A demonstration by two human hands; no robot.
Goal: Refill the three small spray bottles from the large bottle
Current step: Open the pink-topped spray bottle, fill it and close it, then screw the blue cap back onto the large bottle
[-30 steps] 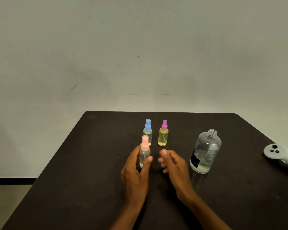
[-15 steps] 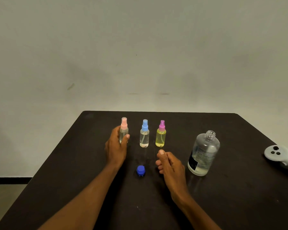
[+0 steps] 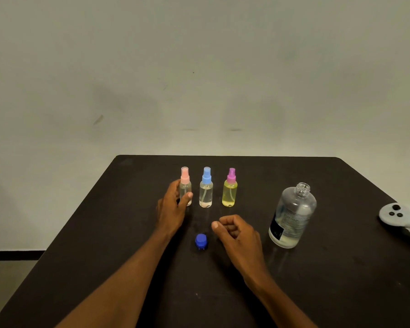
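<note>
On the desk (image 3: 104,233), three small spray bottles stand upright in a row near the far edge. Left to right: pink-capped bottle (image 3: 185,187), blue-capped bottle (image 3: 206,191), yellow bottle with magenta cap (image 3: 229,192). They stand near one another without touching.

Left grip (image 3: 173,209): grasping the pink-capped bottle. The fingers wrap its left side and the thumb lies across the front of its lower body. The cap and shoulder stand clear above the grip.

Right grip (image 3: 237,233): released, fingers loosely curled, holding nothing, low over the desk in front of the row.

Large bottle (image 3: 292,216): upright, neck uncapped, to the right of the right grip, apart from it. It is mostly empty, with liquid low in the base.

Blue screw cap (image 3: 201,241): on the desk between the two forearms, just left of the right grip.

Grey controller (image 3: 398,215): at the right edge.
</note>
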